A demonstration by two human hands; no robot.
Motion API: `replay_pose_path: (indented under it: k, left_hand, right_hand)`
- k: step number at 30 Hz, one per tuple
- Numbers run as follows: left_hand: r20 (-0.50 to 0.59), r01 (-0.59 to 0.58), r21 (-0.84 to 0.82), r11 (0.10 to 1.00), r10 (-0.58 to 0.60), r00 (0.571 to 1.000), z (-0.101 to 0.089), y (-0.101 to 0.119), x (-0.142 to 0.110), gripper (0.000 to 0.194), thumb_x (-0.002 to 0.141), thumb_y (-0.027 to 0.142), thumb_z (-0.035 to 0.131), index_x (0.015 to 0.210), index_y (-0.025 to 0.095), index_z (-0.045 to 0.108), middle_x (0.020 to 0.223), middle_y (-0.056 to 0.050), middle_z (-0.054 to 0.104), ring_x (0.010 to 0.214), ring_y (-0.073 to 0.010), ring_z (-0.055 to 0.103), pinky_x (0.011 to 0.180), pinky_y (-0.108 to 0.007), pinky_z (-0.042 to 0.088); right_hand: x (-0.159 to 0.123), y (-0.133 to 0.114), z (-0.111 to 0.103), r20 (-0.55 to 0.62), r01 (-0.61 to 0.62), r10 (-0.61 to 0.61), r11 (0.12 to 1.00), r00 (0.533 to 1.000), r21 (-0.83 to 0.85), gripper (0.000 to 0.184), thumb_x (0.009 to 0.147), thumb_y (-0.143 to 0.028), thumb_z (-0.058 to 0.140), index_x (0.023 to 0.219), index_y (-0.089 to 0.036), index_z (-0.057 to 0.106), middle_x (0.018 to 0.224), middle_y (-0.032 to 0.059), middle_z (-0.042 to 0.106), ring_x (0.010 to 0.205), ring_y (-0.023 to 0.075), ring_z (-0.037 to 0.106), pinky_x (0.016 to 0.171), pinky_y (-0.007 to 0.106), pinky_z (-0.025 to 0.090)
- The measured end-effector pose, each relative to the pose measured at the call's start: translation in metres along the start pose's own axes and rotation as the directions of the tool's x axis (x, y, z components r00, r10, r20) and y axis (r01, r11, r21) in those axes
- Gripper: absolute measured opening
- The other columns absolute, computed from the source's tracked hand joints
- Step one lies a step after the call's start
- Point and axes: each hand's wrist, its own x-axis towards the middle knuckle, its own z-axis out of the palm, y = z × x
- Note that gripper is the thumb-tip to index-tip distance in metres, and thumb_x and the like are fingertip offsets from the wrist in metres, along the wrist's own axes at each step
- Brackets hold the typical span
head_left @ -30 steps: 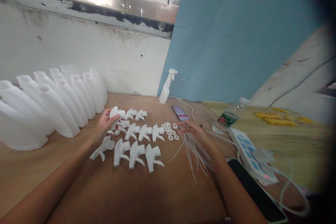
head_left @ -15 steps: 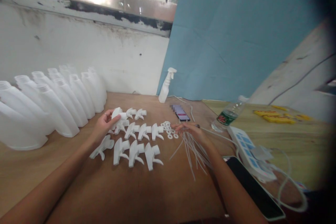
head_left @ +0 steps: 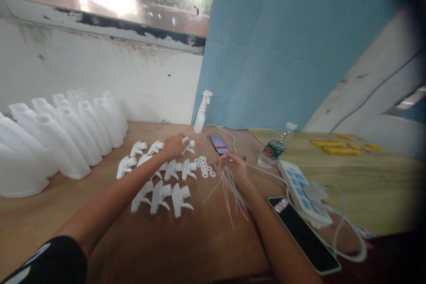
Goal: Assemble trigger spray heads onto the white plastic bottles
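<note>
My left hand (head_left: 175,145) reaches to the back of the rows, its fingers closed on a white trigger spray head (head_left: 188,145). More white spray heads lie in rows on the wooden table, including one in the front row (head_left: 180,199) and one in the middle row (head_left: 188,170). My left forearm covers part of them. My right hand (head_left: 233,164) is closed around the top ends of thin white tubes (head_left: 229,195), which fan out below it towards me. Small white ring washers (head_left: 204,167) lie in a pile just left of that hand.
White open-necked bottles (head_left: 60,142) stand grouped at the left. A complete spray bottle (head_left: 200,115) stands by the wall, with a lit phone (head_left: 219,144) nearby. Rightward are a drink bottle (head_left: 274,148), a power strip (head_left: 304,195), a dark phone (head_left: 304,235) and yellow packets (head_left: 339,147).
My left hand has moved right, from the left end of the rows to the back row's right end. The front row's leftmost spray head has left its place. The view has shifted slightly right.
</note>
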Motion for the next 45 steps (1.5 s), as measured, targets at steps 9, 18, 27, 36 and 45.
replay_pose_path:
  k: [9, 18, 27, 36, 45]
  left_hand:
    - [0.005, -0.022, 0.337, 0.941, 0.021, 1.0, 0.008, -0.003, 0.009, 0.046, 0.086, 0.044, 0.049, 0.122, 0.015, 0.054, 0.129, -0.02, 0.05, 0.124, -0.0392, 0.038, 0.1, -0.056, 0.026]
    - [-0.014, -0.097, 0.33, 0.939, 0.107, 0.994, 0.01, 0.043, 0.098, 0.056, 0.092, 0.051, 0.04, 0.14, 0.022, 0.037, 0.139, -0.019, 0.039, 0.127, -0.0375, 0.035, 0.098, -0.052, 0.033]
    - [-0.086, -0.066, 0.103, 0.992, 0.075, 0.993, 0.039, 0.083, 0.167, 0.064, 0.088, 0.052, 0.048, 0.144, 0.025, 0.033, 0.154, -0.019, 0.018, 0.134, -0.0434, 0.025, 0.1, -0.06, 0.029]
    - [-0.365, -0.204, -0.151, 0.967, 0.137, 0.921, -0.005, 0.08, 0.124, 0.052, 0.086, 0.034, 0.055, 0.132, 0.014, 0.039, 0.137, -0.019, 0.04, 0.131, -0.0317, 0.033, 0.104, -0.048, 0.031]
    - [-0.538, -0.294, -0.453, 0.842, 0.005, 0.843, -0.108, 0.06, -0.022, 0.044, 0.079, 0.047, 0.062, 0.097, 0.023, 0.03, 0.096, -0.001, 0.042, 0.084, -0.0132, 0.05, 0.077, -0.027, 0.041]
  right_hand:
    - [0.003, 0.002, 0.0, -0.026, 0.006, -0.005, 0.999, 1.0, 0.039, 0.035, 0.073, -0.044, 0.057, 0.06, -0.015, 0.072, 0.065, 0.0109, 0.072, 0.048, 0.0183, 0.059, 0.045, 0.028, 0.041]
    - [0.004, 0.007, 0.002, -0.131, 0.074, -0.062, 0.993, 0.989, 0.087, 0.039, 0.078, -0.044, 0.055, 0.058, -0.015, 0.071, 0.059, 0.0085, 0.07, 0.042, 0.0144, 0.055, 0.041, 0.025, 0.036]
    - [0.01, 0.014, -0.001, -0.173, 0.063, -0.046, 0.993, 0.984, 0.095, 0.046, 0.08, -0.051, 0.053, 0.056, -0.015, 0.068, 0.056, 0.0079, 0.068, 0.038, 0.0129, 0.053, 0.037, 0.023, 0.032]
    - [0.008, 0.008, 0.003, -0.306, 0.099, -0.132, 0.987, 0.943, -0.123, 0.037, 0.08, -0.053, 0.063, 0.092, -0.02, 0.074, 0.086, 0.0048, 0.071, 0.069, 0.0157, 0.062, 0.058, 0.024, 0.046]
    - [0.029, -0.05, 0.067, -0.244, 0.331, -0.371, 0.924, 0.896, -0.189, 0.029, 0.078, -0.047, 0.067, 0.093, -0.022, 0.072, 0.093, 0.0034, 0.069, 0.081, 0.018, 0.059, 0.074, 0.029, 0.045]
